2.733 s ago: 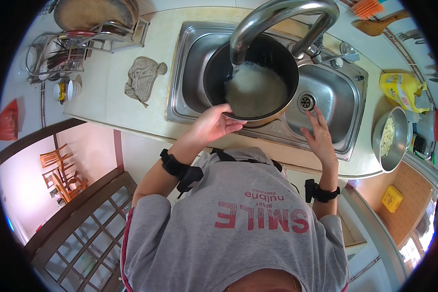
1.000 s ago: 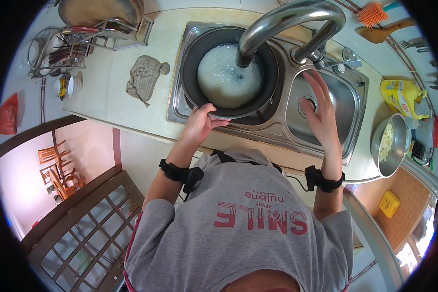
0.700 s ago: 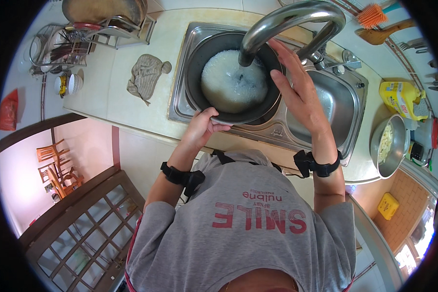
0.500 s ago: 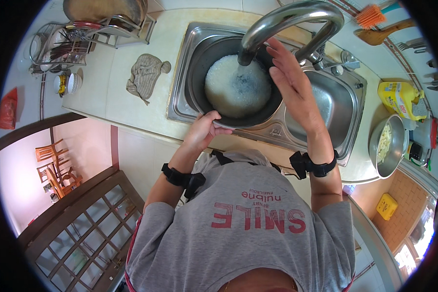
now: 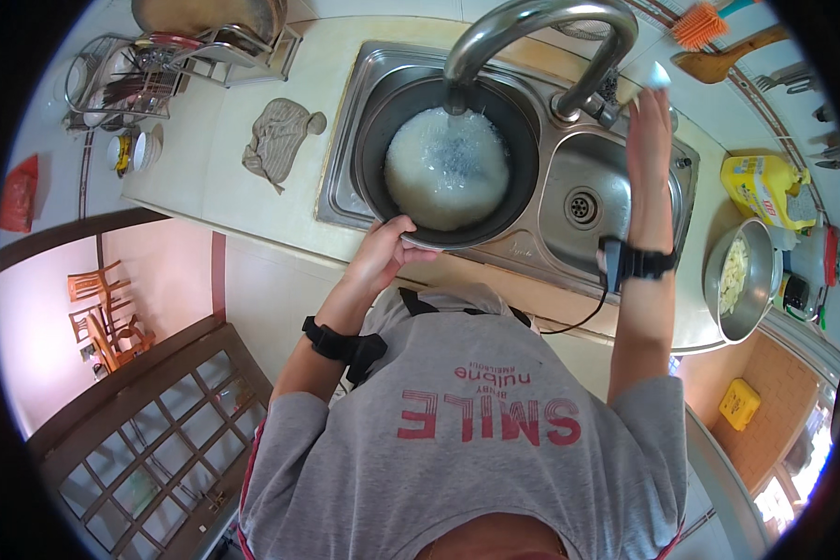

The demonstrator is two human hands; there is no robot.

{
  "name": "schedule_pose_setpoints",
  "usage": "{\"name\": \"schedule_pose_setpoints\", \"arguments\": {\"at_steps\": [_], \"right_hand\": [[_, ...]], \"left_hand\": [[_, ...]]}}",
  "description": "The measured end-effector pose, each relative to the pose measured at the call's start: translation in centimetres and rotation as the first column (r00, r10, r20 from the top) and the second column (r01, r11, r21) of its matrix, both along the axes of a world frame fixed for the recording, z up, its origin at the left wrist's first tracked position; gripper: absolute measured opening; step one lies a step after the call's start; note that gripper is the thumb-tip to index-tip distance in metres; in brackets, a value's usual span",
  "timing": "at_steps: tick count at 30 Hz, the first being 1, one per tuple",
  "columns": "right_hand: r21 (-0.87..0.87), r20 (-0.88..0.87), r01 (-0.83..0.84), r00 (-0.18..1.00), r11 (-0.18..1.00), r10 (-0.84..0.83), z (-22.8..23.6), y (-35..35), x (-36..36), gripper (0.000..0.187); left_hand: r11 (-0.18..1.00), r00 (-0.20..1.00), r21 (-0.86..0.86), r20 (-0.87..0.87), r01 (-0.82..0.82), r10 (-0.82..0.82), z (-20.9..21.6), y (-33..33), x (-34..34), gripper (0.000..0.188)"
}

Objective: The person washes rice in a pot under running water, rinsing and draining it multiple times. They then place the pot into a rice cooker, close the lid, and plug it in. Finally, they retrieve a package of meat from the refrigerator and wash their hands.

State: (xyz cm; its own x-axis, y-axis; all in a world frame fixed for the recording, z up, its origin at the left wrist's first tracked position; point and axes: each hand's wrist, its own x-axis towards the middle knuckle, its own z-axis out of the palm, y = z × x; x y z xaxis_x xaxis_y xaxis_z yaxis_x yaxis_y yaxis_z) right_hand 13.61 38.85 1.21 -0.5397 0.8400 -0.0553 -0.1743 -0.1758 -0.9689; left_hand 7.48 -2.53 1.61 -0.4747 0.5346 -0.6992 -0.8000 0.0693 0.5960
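Head view. Left hand: thumb over the near rim of the dark round cooking pot, remaining fingers curled beneath. Pot sits over the left basin; cannot tell whether its base bears on the basin floor. Spout of the gooseneck faucet is above it; frothy, cloudy water with what looks like rice inside. Right hand: fingers extended, gripping nothing evident, by the faucet lever; contact cannot be told.

Judgement: hold the pot level, spout well inside the rim; work the lever gently, as a one-sided grip may let a heavier pot tip.

Surroundings: striped cloth on the bench left; metal bowl right. Obstruction: low gooseneck limits lifting; wrist cable could snag.
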Motion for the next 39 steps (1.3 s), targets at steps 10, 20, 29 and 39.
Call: {"name": "schedule_pose_setpoints", "arguments": {"at_steps": [10,20,29,39], "right_hand": [[0.195,0.250,-0.506,0.854,0.840,0.456,0.9,-9.5,7.9,0.065],[0.455,0.567,-0.414,0.817,0.788,0.102,0.4,-15.0,14.0,0.066],[0.493,0.588,-0.454,0.803,0.743,0.100,-0.8,-12.4,18.6,0.065],[-0.331,-0.073,-0.604,0.782,0.725,0.619,-0.7,-9.3,14.6,0.047]], "left_hand": [[0.995,0.994,-0.073,-0.084,0.067,-0.073,2.1,-0.2,3.8,0.035],[0.840,0.801,-0.206,-0.254,0.503,-0.542,4.2,1.1,3.3,0.058],[0.931,0.130,-0.366,-0.923,0.001,-0.363,1.8,5.7,5.8,0.057],[0.944,0.612,0.174,-0.725,-0.281,0.316,2.3,11.8,12.1,0.065]]}}
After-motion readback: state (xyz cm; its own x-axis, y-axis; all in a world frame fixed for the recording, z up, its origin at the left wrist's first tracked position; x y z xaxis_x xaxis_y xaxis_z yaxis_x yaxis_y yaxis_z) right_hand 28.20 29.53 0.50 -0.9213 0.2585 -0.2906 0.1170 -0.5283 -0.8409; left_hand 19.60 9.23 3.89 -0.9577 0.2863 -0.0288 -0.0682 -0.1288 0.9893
